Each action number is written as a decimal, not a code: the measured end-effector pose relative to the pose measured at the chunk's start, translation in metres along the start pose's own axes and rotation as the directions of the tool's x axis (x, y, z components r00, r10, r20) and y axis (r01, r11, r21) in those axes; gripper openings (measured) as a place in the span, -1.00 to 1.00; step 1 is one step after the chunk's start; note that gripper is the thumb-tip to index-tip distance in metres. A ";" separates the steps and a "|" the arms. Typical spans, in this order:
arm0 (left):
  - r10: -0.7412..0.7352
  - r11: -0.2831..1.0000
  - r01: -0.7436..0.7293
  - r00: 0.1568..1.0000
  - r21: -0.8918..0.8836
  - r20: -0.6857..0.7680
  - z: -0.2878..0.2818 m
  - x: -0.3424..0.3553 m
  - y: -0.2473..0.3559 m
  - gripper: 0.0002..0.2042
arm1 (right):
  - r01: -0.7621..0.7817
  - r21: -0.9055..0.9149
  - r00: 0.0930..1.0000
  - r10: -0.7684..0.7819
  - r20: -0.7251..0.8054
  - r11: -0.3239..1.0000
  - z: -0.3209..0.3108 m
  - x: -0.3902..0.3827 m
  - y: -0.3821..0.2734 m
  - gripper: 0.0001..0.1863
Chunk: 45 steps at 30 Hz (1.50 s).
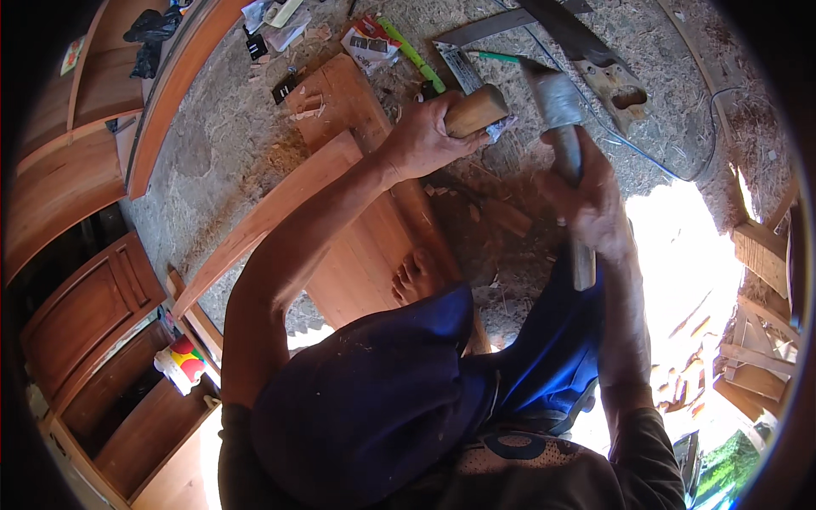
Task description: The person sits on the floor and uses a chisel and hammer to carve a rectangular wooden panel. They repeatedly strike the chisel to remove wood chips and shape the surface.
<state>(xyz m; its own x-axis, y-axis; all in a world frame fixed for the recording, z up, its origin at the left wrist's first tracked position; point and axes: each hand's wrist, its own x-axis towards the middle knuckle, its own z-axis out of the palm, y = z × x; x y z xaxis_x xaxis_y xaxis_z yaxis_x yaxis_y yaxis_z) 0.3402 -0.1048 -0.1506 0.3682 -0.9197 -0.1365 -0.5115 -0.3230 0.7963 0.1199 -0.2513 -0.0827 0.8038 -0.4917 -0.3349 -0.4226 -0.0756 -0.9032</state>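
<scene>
My left hand (425,143) is wrapped round a light wooden block (476,111), and a crumpled whitish scrap (501,127) shows at its right end. My right hand (588,200) grips the wooden handle of a hammer-like tool (557,100). Its grey head is smeared by motion, so its exact kind is unclear. The head points away from me, a short way right of the block and apart from it. Below my left arm lies a reddish-brown wooden board (357,272), with a bare foot (416,276) resting on it.
A handsaw (586,59) and a metal square (459,64) lie on the dusty floor ahead, beside a bright green strip (412,55) and a thin blue cable (625,144). Wooden cabinet pieces (93,314) stand at left, with a colourful tub (181,364). Wood offcuts (756,357) pile at right.
</scene>
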 end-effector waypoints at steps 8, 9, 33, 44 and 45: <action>0.010 1.000 -0.010 1.000 -0.009 0.004 0.006 0.005 -0.012 -0.51 | 0.162 -0.097 0.987 -0.163 0.005 0.982 0.002 0.009 0.012 -0.53; 0.003 1.000 -0.003 1.000 -0.011 -0.007 0.009 0.000 -0.013 -0.51 | -0.003 0.025 1.000 0.003 0.002 1.000 -0.001 0.003 0.001 -0.52; -0.396 0.750 0.355 0.917 0.558 -0.050 -0.100 -0.043 -0.016 -0.55 | -0.190 0.473 0.979 0.202 0.027 0.860 0.028 0.000 0.065 -0.55; -0.051 0.881 -0.294 0.720 -0.371 -0.693 -0.097 -0.088 0.025 -0.78 | -0.168 0.364 0.984 0.132 0.120 0.916 0.055 -0.010 0.048 -0.47; -0.021 0.907 -0.289 0.694 -0.306 -0.720 -0.092 -0.085 0.021 -0.77 | -0.153 0.345 0.986 0.118 0.121 0.926 0.057 -0.013 0.046 -0.46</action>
<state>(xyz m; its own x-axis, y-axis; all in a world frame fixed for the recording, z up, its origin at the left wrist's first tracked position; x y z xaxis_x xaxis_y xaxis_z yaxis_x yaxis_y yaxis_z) 0.3696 -0.0128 -0.0683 0.8252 -0.4706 0.3123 -0.3328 0.0416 0.9421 0.1143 -0.1993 -0.1349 0.7929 -0.3888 -0.4691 -0.3701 0.3043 -0.8777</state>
